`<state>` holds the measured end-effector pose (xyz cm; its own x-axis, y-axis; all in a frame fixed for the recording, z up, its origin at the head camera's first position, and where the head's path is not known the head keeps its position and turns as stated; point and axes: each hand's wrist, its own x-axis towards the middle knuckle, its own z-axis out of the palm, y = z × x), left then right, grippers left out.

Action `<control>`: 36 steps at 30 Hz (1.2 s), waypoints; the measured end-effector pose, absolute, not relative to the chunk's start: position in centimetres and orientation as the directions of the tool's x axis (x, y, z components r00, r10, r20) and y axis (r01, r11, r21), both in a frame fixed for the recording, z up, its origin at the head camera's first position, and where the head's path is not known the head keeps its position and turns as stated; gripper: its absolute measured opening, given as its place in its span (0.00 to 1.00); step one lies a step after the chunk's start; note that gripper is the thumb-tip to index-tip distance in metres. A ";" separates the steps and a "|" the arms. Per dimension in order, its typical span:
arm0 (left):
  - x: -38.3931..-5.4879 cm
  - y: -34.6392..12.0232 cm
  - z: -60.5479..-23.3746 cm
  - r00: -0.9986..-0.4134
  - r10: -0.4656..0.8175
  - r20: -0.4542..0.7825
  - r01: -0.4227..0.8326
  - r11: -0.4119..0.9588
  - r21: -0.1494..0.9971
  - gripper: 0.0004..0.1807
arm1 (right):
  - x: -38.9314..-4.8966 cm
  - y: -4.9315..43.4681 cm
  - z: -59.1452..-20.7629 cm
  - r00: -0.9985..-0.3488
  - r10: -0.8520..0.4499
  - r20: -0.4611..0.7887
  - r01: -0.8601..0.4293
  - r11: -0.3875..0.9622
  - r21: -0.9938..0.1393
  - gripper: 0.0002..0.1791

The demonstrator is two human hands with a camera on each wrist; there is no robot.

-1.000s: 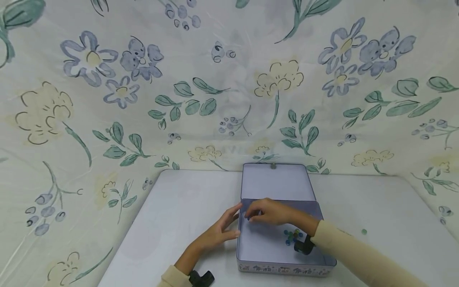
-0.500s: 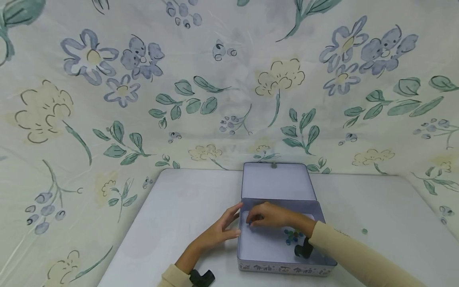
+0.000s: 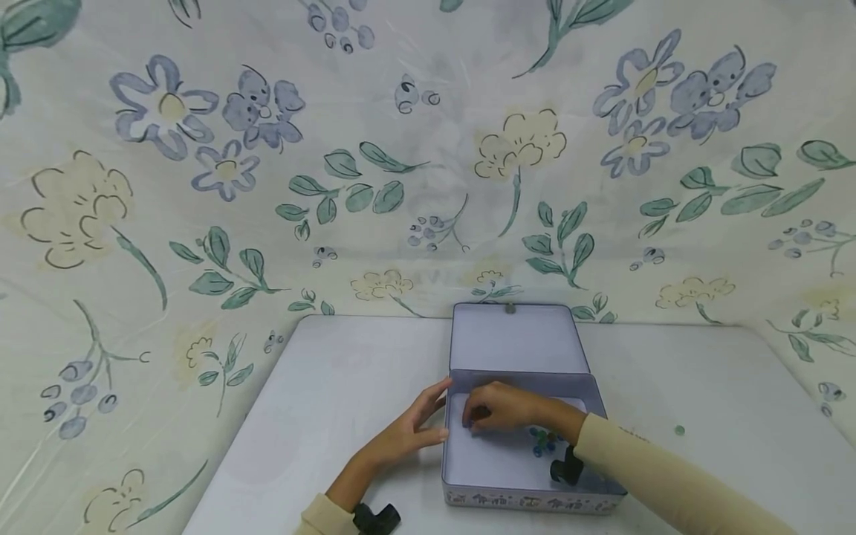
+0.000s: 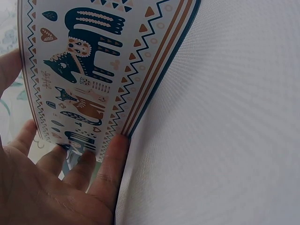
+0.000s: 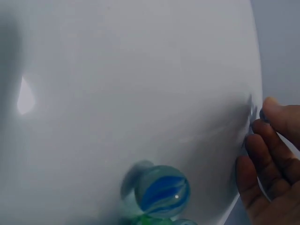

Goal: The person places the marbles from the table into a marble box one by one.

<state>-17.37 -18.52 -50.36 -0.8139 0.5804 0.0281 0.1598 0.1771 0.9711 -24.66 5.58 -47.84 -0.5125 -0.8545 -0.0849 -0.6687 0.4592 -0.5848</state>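
A hinged tin box [image 3: 528, 499] with its lid [image 3: 518, 338] raised lies on the white table. My left hand [image 3: 401, 438] rests against the box's left side, fingers and thumb spread; the left wrist view shows fingertips touching the patterned wall [image 4: 89, 61]. My right hand [image 3: 503, 406] is inside the box near its left side. Between thumb and index finger it pinches a small dark marble [image 5: 264, 116], mostly covered by the fingers. Several blue and green glass marbles [image 3: 545, 441] lie together in the box by the right wrist. One clear marble with blue swirls [image 5: 163, 192] shows close up.
A single green marble [image 3: 679, 430] lies on the table [image 3: 722, 379] to the right of the box. Behind the table hangs a flowered sheet [image 3: 414, 186]. Black wrist cameras sit at the left wrist [image 3: 376, 519] and the right wrist [image 3: 567, 468].
My right hand has shifted slightly toward me and to the right inside the box, its fingers still pinching. The left hand has stayed at the box's side.
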 end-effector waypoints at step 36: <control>-17.5 -18.4 -50.5 -0.818 0.575 0.015 0.152 0.192 0.970 0.42 | -24.5 5.8 -47.7 -0.485 -0.873 -0.056 -0.704 0.427 -0.567 0.06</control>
<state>-17.46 -18.44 -50.51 -0.8178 0.5753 0.0147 0.1523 0.1917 0.9696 -24.49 5.76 -47.74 -0.4845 -0.8730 -0.0561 -0.7040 0.4272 -0.5674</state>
